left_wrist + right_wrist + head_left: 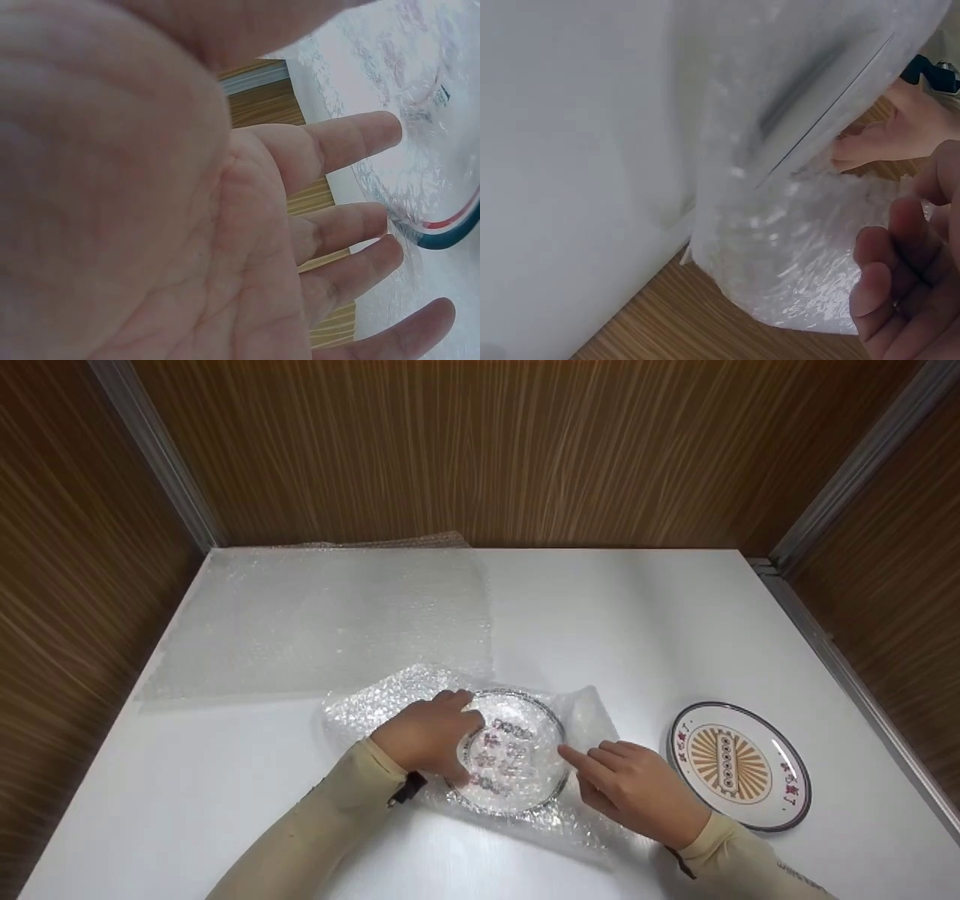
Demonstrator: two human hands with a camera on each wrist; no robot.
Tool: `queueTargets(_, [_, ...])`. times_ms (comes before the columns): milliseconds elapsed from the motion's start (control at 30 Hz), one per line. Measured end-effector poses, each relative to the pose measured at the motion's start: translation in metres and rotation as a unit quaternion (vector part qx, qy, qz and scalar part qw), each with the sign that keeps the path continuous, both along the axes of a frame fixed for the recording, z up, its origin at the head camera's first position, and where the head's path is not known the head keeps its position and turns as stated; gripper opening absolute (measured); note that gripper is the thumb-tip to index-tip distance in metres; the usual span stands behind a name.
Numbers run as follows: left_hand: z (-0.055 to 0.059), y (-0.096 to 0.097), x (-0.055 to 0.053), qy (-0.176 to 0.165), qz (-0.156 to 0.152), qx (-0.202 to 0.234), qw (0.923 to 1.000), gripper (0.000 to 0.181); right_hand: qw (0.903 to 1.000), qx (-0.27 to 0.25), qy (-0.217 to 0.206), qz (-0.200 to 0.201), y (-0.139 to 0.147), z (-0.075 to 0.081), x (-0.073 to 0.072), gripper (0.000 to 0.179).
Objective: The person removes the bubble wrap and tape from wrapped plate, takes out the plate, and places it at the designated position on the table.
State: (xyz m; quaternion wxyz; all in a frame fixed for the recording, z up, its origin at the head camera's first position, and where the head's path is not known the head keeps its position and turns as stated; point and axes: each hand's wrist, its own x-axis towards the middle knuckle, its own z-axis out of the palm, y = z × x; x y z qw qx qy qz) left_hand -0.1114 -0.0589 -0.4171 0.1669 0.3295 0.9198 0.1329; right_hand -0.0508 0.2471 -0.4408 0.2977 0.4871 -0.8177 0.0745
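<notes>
A round plate (517, 757) with a dark rim and red lettering lies under a sheet of bubble wrap (382, 701) at the front middle of the table. My left hand (431, 731) rests over the plate's left side, thumb and fingers spread along the rim. The left wrist view shows those fingers (356, 142) nearly straight against the film. From the right, my right hand (637, 787) reaches its extended index finger to the plate's right edge. Its other fingers (874, 289) curl loosely, with nothing seen between them in the right wrist view.
A second plate (784, 795), printed with an orange sunburst, lies unwrapped to the right of my right hand. Flat bubble wrap sheets (322, 615) cover the table's back left. Wood-grain panels (480, 450) enclose the white table (600, 607) at the back and sides.
</notes>
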Motion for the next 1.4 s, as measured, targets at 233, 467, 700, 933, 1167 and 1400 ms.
queueTargets(233, [0.0, 0.0, 0.0, 0.01, 0.002, -0.009, 0.9999, 0.051, 0.9928, -0.016, -0.087, -0.081, 0.021, -0.008, -0.013, 0.046])
queueTargets(467, [0.002, 0.0, 0.001, 0.008, 0.008, -0.005, 0.9999, 0.052, 0.973, -0.017, -0.144, -0.179, 0.036, -0.006, -0.023, 0.051])
queueTargets(700, [0.006, 0.003, 0.0, 0.006, 0.009, -0.019, 0.9998, 0.042, 0.9462, -0.035, -0.176, -0.269, 0.05, 0.005, -0.031, 0.047])
queueTargets(933, [0.007, 0.003, -0.001, 0.004, 0.012, -0.018, 0.9998, 0.036, 0.9266, -0.033, -0.192, -0.322, 0.065, 0.015, -0.039, 0.035])
queueTargets(1167, [0.008, 0.002, -0.001, 0.011, 0.013, -0.004, 0.9998, 0.037, 0.9177, 0.005, -0.202, -0.342, 0.081, 0.022, -0.047, 0.03])
queueTargets(1400, [0.009, 0.002, 0.001, 0.01, 0.01, -0.008, 0.9999, 0.039, 0.9173, 0.102, -0.273, -0.271, 0.087, 0.024, -0.053, 0.004])
